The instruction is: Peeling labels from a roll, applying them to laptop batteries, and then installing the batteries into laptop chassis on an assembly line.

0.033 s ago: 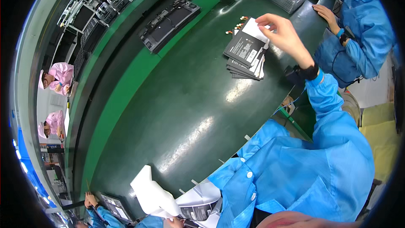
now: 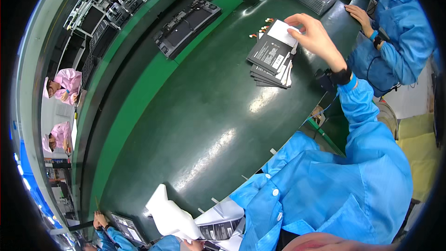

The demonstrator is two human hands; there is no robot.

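My right hand [image 2: 318,39] hangs over the stack of packs [image 2: 268,56] on the green bench [image 2: 200,116]. My thumb [image 2: 297,35] and index finger [image 2: 295,17] curl toward each other with a narrow gap, right over the white patch [image 2: 280,32] at the upper end of the top pack. I can't tell whether I pinch its edge or just hover. The packs are black and fanned unevenly, with small plugs [image 2: 253,36] poking out at the upper left. A dark band [image 2: 344,75] circles my wrist.

Well apart, a black shell [image 2: 187,28] lies along the far side. A white sheet [image 2: 169,214] rises near the lower edge; beside it shows part of a hand [image 2: 194,245]. I can't tell whether that's my left, or how its fingers stand.
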